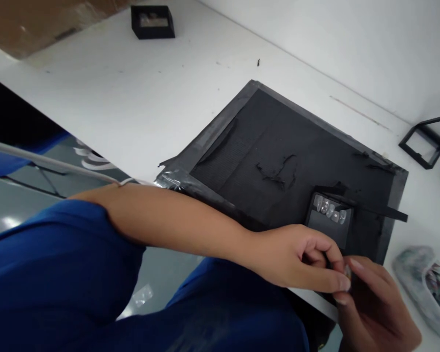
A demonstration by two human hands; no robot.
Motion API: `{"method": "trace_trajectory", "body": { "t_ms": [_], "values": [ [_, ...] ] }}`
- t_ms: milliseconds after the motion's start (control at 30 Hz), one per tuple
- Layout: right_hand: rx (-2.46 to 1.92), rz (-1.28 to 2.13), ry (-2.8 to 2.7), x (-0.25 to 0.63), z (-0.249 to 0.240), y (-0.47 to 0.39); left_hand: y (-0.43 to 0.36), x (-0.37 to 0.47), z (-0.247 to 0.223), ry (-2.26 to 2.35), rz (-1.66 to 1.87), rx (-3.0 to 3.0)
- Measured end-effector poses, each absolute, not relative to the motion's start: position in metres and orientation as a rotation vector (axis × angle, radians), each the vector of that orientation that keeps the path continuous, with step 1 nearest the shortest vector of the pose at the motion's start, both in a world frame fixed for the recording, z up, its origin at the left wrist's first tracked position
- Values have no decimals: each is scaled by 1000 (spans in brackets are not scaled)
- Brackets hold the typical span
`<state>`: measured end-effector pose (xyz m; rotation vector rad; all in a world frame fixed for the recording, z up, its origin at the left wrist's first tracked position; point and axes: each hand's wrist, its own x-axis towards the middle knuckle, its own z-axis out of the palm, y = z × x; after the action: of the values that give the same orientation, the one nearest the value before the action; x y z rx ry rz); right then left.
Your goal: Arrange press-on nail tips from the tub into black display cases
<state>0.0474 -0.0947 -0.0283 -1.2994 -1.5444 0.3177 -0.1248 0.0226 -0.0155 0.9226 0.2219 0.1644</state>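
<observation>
Lower right: left hand (297,258) pinches a small shiny translucent piece (348,272) between thumb and forefinger; right hand's (383,303) fingertips meet there, own grip unclear. Just above, five clear nail-shaped pieces (330,210) sit in a row in a black rectangular case (327,231) on a black taped mat (289,129). Judged progress: row laid out, held piece outside it; remainder cannot be told.

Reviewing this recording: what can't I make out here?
Head view:
Small piece between left hand and right hand: shape, mostly covered by them.
Black case: lower part, behind the left hand.
Bag: right part, cut off by the picture's edge; contents, blurred.
Black box, upper left: contents, too small.
</observation>
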Motion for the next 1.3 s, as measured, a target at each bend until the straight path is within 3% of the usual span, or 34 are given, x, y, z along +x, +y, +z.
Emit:
{"method": "trace_trajectory", "body": {
  "t_ms": [433,833,1100,1300],
  "values": [
    [-1534,605,-1420,76,-6,-87,34,-132,-3,370,113,1235],
    [-1533,237,-2022,60,-17,-48,38,-127,-8,139,170,1329],
    [-1621,161,-1999,52,-20,-50,37,-130,-12,-25,223,1314],
    [-1633,124,-1965,50,-22,-49,28,-130,-14,-13,458,1299]
  ]
}}
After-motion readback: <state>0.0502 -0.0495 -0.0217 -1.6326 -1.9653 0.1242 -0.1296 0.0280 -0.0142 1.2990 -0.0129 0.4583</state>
